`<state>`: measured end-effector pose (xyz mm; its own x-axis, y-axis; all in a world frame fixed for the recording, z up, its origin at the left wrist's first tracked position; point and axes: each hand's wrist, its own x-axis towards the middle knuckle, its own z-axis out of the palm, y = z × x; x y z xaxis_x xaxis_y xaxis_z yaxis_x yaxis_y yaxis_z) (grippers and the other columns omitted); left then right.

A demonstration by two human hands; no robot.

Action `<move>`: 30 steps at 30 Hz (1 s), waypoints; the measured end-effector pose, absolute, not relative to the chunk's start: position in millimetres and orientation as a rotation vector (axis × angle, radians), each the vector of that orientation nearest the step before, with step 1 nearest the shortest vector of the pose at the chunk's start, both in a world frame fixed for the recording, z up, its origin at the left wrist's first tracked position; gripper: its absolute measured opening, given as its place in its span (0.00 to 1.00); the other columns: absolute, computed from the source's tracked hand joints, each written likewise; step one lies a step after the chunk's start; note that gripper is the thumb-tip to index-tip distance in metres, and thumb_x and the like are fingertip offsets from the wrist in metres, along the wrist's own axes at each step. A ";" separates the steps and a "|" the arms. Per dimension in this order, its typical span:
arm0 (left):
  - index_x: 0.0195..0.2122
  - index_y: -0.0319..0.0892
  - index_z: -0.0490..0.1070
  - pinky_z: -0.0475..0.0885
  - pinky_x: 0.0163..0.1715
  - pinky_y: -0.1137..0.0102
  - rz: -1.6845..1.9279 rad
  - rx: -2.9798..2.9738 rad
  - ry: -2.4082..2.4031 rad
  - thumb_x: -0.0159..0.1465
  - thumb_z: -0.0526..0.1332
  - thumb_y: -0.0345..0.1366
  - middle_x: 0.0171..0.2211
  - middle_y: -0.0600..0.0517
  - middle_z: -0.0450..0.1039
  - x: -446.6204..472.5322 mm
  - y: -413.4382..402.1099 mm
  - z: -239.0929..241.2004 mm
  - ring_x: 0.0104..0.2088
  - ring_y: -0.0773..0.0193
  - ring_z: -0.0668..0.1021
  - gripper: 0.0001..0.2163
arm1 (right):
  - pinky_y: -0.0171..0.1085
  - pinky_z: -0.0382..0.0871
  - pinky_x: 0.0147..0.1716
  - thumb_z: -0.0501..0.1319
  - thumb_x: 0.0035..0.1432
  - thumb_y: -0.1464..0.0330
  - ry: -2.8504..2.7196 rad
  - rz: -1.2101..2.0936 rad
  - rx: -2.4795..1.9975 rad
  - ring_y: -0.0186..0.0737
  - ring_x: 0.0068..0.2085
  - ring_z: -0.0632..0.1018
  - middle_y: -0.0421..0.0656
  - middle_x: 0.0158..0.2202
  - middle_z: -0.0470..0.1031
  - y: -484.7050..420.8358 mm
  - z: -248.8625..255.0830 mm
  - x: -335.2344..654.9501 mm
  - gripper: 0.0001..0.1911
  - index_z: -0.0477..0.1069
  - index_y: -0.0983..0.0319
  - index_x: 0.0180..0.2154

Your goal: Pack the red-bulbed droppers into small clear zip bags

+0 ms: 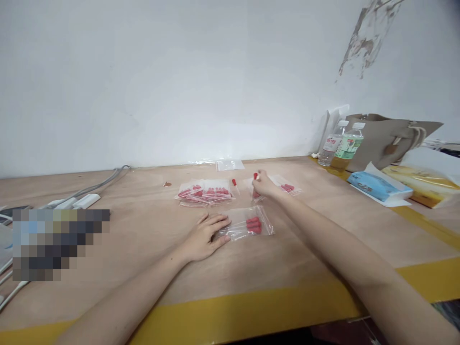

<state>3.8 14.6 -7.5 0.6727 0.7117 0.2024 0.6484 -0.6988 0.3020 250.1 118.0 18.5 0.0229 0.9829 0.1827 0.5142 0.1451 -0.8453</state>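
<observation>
My left hand [206, 238] rests with its fingers spread on the left end of a clear zip bag [235, 229]. Inside the bag lie several red-bulbed droppers [254, 224], bulbs toward the right. Farther back, my right hand [266, 185] is closed in a pinch around a dropper whose red bulb [255, 176] shows above the fingers; its lower part is hidden. A single dropper [234, 183] lies loose to the left of that hand. Left of it are stacked zip bags [217, 190] with red bulbs in them. Another bag [287, 187] with red bulbs lies just right of my right hand.
An empty clear bag [230, 165] lies near the wall. Two bottles [347, 147], a grey handbag [384, 136] and tissue packs [379, 186] stand at the right. Cables [104, 182] and a power strip [86, 201] are at the left. Yellow tape [251, 311] lines the front edge.
</observation>
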 end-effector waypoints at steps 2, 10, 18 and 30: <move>0.56 0.50 0.59 0.47 0.58 0.53 0.452 2.678 1.104 0.64 0.51 0.46 0.57 0.50 0.58 4.3 14.8 -7.0 0.57 0.57 0.60 0.20 | 0.33 0.66 0.21 0.53 0.49 0.74 -1.514 0.709 -1.509 0.35 0.16 0.69 0.33 0.15 0.65 98.3 11.0 276.8 0.33 0.43 0.67 0.56; 0.56 0.49 0.59 0.46 0.58 0.53 0.424 2.671 1.127 0.64 0.50 0.47 0.57 0.50 0.58 6.1 15.0 -5.6 0.58 0.57 0.60 0.20 | 0.37 0.73 0.24 0.57 0.46 0.72 -1.029 0.878 -1.267 0.34 0.21 0.73 0.32 0.23 0.64 52.7 -23.1 299.2 0.25 0.47 0.57 0.45; 0.57 0.50 0.58 0.46 0.58 0.53 0.428 2.675 1.122 0.64 0.50 0.47 0.57 0.51 0.58 5.5 15.3 -6.0 0.58 0.57 0.60 0.20 | 0.33 0.71 0.23 0.50 0.53 0.74 -0.977 1.218 -1.186 0.30 0.20 0.73 0.35 0.24 0.68 33.1 -18.5 273.4 0.09 0.52 0.58 0.36; 0.56 0.50 0.59 0.48 0.57 0.54 0.450 2.686 1.119 0.63 0.51 0.47 0.57 0.50 0.59 6.9 14.6 -4.3 0.57 0.56 0.61 0.21 | 0.28 0.57 0.16 0.64 0.41 0.63 -1.519 1.165 -1.261 0.26 0.17 0.65 0.33 0.17 0.65 35.9 -19.2 280.8 0.14 0.66 0.63 0.30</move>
<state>6.9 14.6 -4.3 0.6677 0.7166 0.2017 0.6568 -0.6946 0.2933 280.8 35.9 -19.2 -0.1580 0.9869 0.0330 0.2240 0.0683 -0.9722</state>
